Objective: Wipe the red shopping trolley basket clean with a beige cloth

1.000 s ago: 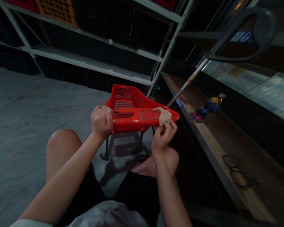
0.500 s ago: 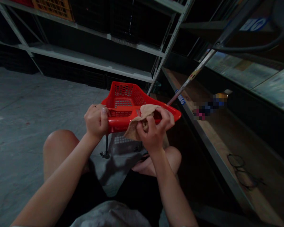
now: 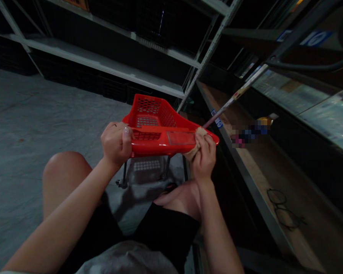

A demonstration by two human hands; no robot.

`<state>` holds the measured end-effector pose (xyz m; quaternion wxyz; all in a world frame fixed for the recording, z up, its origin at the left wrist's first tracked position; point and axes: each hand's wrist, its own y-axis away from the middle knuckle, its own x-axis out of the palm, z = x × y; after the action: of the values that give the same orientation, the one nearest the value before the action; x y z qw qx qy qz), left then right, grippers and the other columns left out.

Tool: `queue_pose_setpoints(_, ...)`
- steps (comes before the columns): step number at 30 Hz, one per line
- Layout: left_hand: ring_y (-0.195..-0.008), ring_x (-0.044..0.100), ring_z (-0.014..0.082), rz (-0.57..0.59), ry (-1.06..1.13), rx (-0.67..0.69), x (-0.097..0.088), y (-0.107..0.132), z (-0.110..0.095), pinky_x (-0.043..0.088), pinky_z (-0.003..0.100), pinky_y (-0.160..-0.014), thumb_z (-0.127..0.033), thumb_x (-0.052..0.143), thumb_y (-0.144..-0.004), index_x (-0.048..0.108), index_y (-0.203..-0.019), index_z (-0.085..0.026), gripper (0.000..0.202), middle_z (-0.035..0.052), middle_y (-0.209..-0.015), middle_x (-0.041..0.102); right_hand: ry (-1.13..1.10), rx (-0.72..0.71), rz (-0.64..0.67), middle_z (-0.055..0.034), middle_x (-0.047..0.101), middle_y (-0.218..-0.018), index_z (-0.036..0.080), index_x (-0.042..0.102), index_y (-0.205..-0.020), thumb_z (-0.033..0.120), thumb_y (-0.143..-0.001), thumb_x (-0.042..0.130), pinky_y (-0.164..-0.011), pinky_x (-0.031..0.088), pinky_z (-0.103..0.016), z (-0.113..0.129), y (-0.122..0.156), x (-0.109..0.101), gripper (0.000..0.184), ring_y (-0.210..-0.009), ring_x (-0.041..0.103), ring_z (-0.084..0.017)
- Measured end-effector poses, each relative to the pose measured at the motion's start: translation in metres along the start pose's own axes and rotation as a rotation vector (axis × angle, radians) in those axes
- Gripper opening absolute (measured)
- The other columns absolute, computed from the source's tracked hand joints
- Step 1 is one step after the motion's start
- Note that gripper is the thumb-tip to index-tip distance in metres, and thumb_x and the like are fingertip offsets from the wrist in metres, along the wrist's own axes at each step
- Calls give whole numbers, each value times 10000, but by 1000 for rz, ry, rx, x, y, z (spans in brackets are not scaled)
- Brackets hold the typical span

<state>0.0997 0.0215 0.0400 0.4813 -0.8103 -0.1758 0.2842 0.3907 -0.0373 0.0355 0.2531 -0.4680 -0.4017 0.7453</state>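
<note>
A red plastic basket on dark metal legs stands on the floor in front of my knees. My left hand is closed round its near left rim. My right hand is closed on a bunched beige cloth and presses it against the basket's near right corner. A thin pole rises from behind that corner up to the right.
Grey metal shelving runs along the back with dark crates on it. To the right a low wooden shelf holds a pair of glasses and small packets. Concrete floor stretches to the left.
My right hand with the cloth moved from the basket's right corner to the middle of the front rim, then back to the right corner. My left hand kept its hold.
</note>
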Motion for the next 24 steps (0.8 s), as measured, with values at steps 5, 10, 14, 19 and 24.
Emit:
queue_pose_setpoints(5, -618, 584, 212, 24, 24, -5, -4, -1, 4, 459, 432, -743, -353, 279, -1020, 478, -612, -254, 464, 40, -601, 578, 171, -243, -31, -94, 631, -1326, 299, 578, -1411, 158, -984, 461, -1204, 334, -459, 75, 20, 43, 464, -1390, 531, -236)
queue_pose_setpoints(10, -615, 591, 203, 7, 57, 43, -10, -3, 13, 462, 416, -721, -340, 302, -1028, 494, -620, -256, 458, 33, -601, 582, 330, -302, -160, -100, 646, -1298, 300, 588, -1393, 210, -990, 514, -1165, 377, -467, 11, 25, 40, 420, -1349, 576, -248)
queue_pose_setpoints(14, -623, 604, 196, -16, 36, 29, -10, -2, 17, 474, 406, -725, -352, 282, -1036, 493, -611, -250, 486, 38, -607, 593, 155, -207, -74, -135, 622, -1342, 256, 555, -1428, 275, -1014, 441, -1133, 435, -507, -61, 16, 14, 430, -1394, 527, -270)
queue_pose_setpoints(19, -573, 543, 183, 51, 15, 32, -4, -5, 15, 439, 406, -751, -374, 286, -1031, 485, -592, -243, 499, 20, -577, 552, -153, 38, -44, -130, 612, -1387, 214, 605, -1343, 343, -1021, 336, -1158, 418, -530, -93, -7, 17, 439, -1391, 518, -257)
queue_pose_setpoints(24, -544, 488, 165, 135, -79, 51, 5, -5, 2, 390, 383, -732, -318, 331, -1017, 484, -589, -224, 465, 9, -560, 526, -236, 210, -228, -132, 609, -1358, 188, 630, -1278, 325, -1020, 280, -1176, 373, -579, -71, -19, 53, 455, -1397, 498, -262)
